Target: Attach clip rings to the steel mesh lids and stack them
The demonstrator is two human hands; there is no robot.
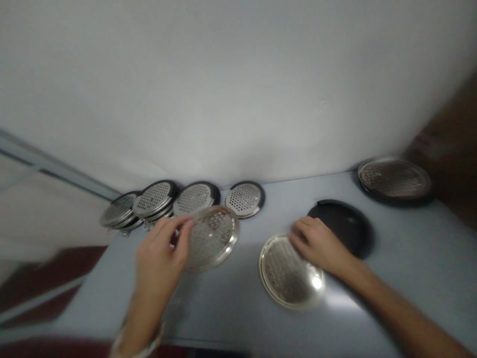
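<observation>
A grey table (104, 291) stands against a pale wall (238, 89) in a dim room, with a metal rail (48, 170) at the left and dark red (48, 281) showing below it. A person leans in with both hands over the tabletop.

The left hand (164, 243) holds a perforated metal disc (214, 238) by its rim, thumb and forefinger drawn narrow; the disc tilts above the table, its shiny edge catching light, holes grouped across its face. The right hand (313, 238) is at the upper rim of a second disc (286, 273), which lies on the table, silvery and round, with a bright glare near its lower right edge. Its fingers are bent and blurred, and I cannot tell whether they grip.

A black round dish (345, 223) sits beyond the right wrist. Along the wall stand two stacks of black-rimmed perforated discs (152, 199), with two more, a middle piece (196, 198) and a smaller-looking one (245, 198), to their right. Another perforated piece (395, 179) rests near the far right corner. Grey tabletop shows between the two hands, along the near edge and right of the dish.
</observation>
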